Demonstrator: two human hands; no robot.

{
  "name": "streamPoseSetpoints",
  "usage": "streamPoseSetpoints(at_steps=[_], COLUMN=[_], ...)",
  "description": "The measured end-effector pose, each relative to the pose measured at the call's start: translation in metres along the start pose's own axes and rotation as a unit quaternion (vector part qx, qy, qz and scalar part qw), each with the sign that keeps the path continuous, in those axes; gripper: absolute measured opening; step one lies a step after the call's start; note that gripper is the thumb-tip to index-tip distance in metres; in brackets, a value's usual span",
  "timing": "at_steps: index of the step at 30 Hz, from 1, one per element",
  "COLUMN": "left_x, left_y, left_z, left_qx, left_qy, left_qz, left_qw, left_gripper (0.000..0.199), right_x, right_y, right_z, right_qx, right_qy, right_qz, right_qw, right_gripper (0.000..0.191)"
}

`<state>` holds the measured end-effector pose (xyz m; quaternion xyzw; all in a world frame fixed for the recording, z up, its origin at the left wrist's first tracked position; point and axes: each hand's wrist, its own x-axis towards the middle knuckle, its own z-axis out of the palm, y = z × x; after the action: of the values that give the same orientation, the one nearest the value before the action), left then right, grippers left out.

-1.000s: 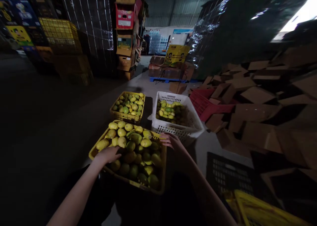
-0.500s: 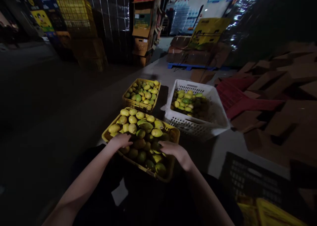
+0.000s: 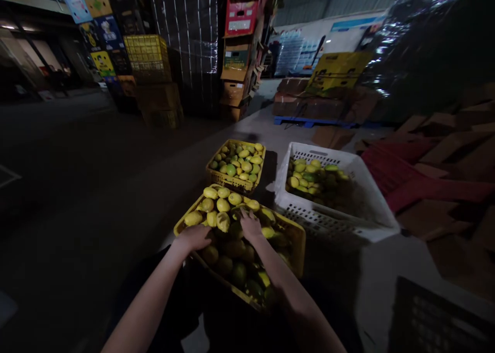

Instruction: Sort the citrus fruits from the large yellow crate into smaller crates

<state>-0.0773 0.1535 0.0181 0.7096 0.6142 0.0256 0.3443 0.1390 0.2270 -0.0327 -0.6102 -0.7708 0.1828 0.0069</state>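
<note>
A yellow crate (image 3: 297,242) heaped with yellow and greenish lemons (image 3: 223,205) sits right in front of me. Over its left part lies my left hand (image 3: 196,237), fingers stretched out across the fruit, with no lemon plainly gripped. My right hand (image 3: 250,225) reaches into the middle of the heap. Its fingers are apart and touch a greenish lemon (image 3: 236,213). The near fruit is in shadow, partly covered by my right forearm.
Beyond stands a smaller yellow crate (image 3: 228,182) of lemons. To the right is a white basket (image 3: 371,214) partly filled with lemons. Red crates (image 3: 429,185) and cardboard boxes (image 3: 436,219) lie further right. Stacked boxes (image 3: 235,67) and a blue pallet (image 3: 305,122) are behind.
My right hand has moved left and farther into the heap, from the crate's right side to a greenish lemon near the middle. My left hand stays at the left side. The view has tilted up.
</note>
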Motion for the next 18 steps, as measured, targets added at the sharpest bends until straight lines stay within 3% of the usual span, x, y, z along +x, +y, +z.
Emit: streamPoseSetpoints(at_steps=[5, 11, 16, 17, 18], left_x=[-0.015, -0.016, -0.011, -0.011, -0.011], left_y=[-0.015, 0.001, 0.026, 0.03, 0.034], left_z=[-0.013, -0.018, -0.017, -0.016, -0.014], left_qx=[0.097, 0.142, 0.156, 0.156, 0.154], left_qy=[-0.015, -0.038, -0.042, -0.041, -0.039], left_qz=[-0.067, -0.063, -0.041, -0.038, -0.034], left_qw=[0.993, 0.987, 0.986, 0.986, 0.987], left_gripper=[0.03, 0.038, 0.042, 0.043, 0.044], right_x=[0.014, 0.007, 0.002, -0.002, -0.008], right_y=[0.006, 0.006, 0.01, 0.013, 0.017], right_z=[0.003, -0.001, -0.04, -0.05, -0.06], right_qx=[-0.064, -0.023, 0.1, 0.169, 0.293], right_qy=[0.023, 0.074, 0.167, 0.199, 0.242], right_qz=[0.013, 0.073, 0.087, 0.073, 0.048], right_qw=[0.998, 0.994, 0.977, 0.963, 0.924], right_gripper=[0.064, 0.05, 0.05, 0.052, 0.054])
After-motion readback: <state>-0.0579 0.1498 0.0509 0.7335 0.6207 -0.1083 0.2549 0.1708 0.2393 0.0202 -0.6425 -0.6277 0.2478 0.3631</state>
